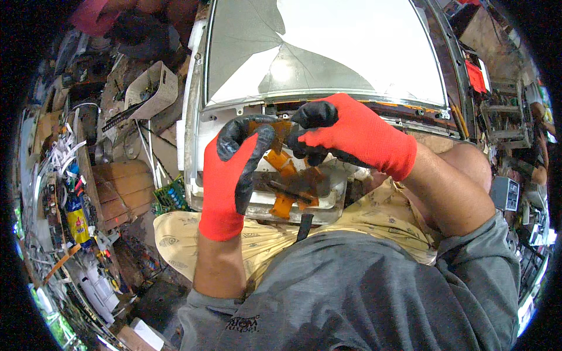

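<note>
Orange film (281,134) between two hands (229,181) (354,134), one cracked panel (328,52).

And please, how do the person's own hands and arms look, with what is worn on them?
The left hand and right hand wear matching gloves, red on backs and cuffs, black on palms and fingertips. Grey sleeves leave the forearms bare.

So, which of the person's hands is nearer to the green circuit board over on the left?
The left hand: it is to the right of the green circuit board, apart from it. The right hand is farther right, past the left.
</note>
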Demonstrator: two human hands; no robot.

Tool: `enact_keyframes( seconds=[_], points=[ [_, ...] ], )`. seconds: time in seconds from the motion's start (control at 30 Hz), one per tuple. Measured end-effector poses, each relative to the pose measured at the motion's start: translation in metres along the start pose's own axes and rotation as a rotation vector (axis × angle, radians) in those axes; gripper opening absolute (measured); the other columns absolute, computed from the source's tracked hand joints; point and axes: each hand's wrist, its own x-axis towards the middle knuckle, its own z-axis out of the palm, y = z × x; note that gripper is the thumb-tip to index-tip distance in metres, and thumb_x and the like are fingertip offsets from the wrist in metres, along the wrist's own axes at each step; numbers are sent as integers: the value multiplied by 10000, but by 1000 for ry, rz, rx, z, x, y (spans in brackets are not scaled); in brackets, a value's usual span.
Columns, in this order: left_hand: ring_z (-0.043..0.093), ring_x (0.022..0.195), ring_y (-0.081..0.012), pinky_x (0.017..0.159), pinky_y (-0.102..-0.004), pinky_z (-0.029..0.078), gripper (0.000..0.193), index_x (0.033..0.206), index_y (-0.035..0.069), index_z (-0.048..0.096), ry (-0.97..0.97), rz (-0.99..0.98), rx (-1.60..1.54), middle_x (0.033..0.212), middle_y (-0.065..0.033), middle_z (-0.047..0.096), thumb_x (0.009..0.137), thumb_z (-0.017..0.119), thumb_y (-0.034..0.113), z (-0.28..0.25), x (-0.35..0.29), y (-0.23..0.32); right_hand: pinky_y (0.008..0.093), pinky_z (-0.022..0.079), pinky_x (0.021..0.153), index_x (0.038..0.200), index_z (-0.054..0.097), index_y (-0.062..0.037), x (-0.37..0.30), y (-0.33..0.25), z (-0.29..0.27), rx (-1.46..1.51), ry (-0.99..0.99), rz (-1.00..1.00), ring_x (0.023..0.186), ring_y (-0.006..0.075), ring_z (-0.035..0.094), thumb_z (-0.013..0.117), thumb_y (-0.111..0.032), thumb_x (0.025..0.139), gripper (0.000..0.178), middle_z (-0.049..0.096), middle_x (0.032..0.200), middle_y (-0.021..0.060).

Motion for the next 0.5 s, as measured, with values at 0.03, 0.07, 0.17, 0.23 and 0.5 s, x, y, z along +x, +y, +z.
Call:
enact_keyframes(
  seconds=[0.03,0.07,0.17,0.23,0.5],
  points=[
    [610,820,-100,756,-249,485,267,1091,-19,672,8,14,13,939,-49,692,850,716,90,2,-1,3,286,491,641,947,697,-7,0,-2,-2,-54,-33,25,688,105,603,708,-177,811,218,680,764,49],
    [614,824,-103,758,-251,489,261,1085,-19,674,17,28,26,943,-51,694,851,715,89,3,-1,6,271,488,656,982,699,-15,1,-5,-3,-109,-67,49,706,93,594,716,-151,804,225,679,786,30],
    [627,839,-113,774,-256,502,247,1074,-23,677,-44,-78,115,947,-58,698,853,710,81,-3,-4,10,302,494,656,957,697,-9,-1,-2,-2,-131,-85,17,701,111,605,717,-190,796,243,689,785,55],
    [628,838,-112,770,-254,505,241,1070,-25,678,-42,-83,128,944,-59,698,853,710,73,-2,-5,12,324,499,650,925,695,-3,-3,1,-1,-96,-70,-29,694,129,618,711,-220,798,252,693,773,81],
    [620,829,-102,757,-249,500,206,1049,-11,670,-23,-79,143,928,-50,688,886,684,114,3,-7,13,236,461,635,1023,698,-32,-3,2,-4,-118,-110,-13,709,63,551,631,-62,760,274,661,798,-14]
  ],
)
